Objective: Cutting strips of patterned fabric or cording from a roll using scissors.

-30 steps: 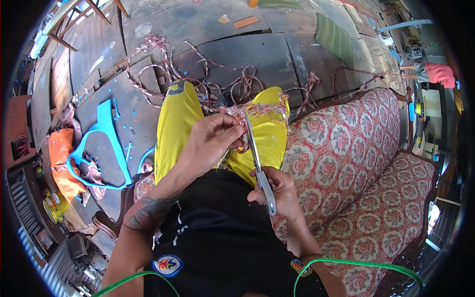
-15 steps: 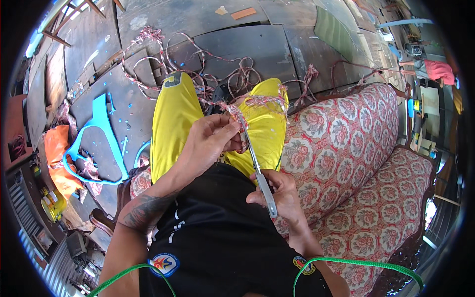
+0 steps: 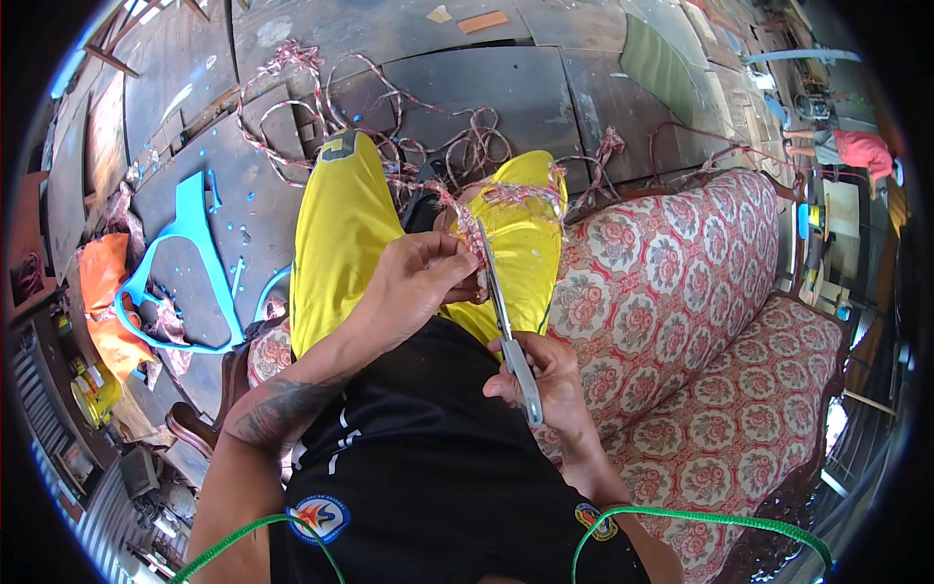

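Observation:
Over my lap, my left hand (image 3: 423, 277) pinches a frayed red-and-white rope (image 3: 465, 226) between thumb and fingers. My right hand (image 3: 550, 375) is closed around the grey handle of a long, narrow metal blade (image 3: 498, 292). I cannot tell whether it is a knife or scissors seen edge-on. The blade points away from me, its upper part lying alongside the rope, right of my left fingertips. More frayed strands (image 3: 525, 198) lie across the right knee of my yellow shorts (image 3: 336, 234). The rope's lower end is partly hidden by my left hand.
Loose rope coils (image 3: 263, 131) lie on the dark board floor (image 3: 477, 83) beyond my knees. A floral sofa (image 3: 671, 253) stands at my right. Blue cut plastic (image 3: 195, 209) and an orange bag (image 3: 105, 282) lie left. A person in a red shirt (image 3: 861, 153) is far right.
My left hand has moved slightly right and down with the rope. The blade tip has shifted a little right. Both hands keep their grips.

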The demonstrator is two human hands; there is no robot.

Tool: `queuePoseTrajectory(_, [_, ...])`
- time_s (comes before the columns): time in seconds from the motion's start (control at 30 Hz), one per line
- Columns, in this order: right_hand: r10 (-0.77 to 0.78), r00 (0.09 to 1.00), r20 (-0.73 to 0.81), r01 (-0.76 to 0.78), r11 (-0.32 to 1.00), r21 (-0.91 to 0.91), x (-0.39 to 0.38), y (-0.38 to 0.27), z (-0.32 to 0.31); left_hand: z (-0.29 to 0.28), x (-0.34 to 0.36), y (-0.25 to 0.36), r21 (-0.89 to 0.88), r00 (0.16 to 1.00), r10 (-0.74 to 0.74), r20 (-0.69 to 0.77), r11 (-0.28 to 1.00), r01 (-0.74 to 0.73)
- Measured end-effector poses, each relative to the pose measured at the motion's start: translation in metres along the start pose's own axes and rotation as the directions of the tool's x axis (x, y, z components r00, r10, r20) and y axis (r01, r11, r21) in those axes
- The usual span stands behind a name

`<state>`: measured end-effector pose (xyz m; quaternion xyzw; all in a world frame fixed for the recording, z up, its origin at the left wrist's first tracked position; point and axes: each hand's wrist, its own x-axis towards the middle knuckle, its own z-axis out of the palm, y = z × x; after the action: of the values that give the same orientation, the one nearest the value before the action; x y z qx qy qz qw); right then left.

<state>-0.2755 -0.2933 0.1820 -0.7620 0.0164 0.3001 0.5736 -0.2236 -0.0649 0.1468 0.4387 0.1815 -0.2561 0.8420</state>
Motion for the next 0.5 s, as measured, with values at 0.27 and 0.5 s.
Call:
queuePoseTrajectory(0.27, [0.071,0.992,0.099,-0.058,0.989,-0.133,-0.002,0.000,-0.007,-0.001,-0.002,-0.005,0.003,1.000,0.001,0.026,1.000,-0.001])
queuePoseTrajectory(0.5, [0.110,0.992,0.062,-0.098,0.981,-0.170,-0.005,-0.008,-0.003,-0.002,-0.003,-0.012,0.026,0.998,0.016,0.056,1.000,-0.017])
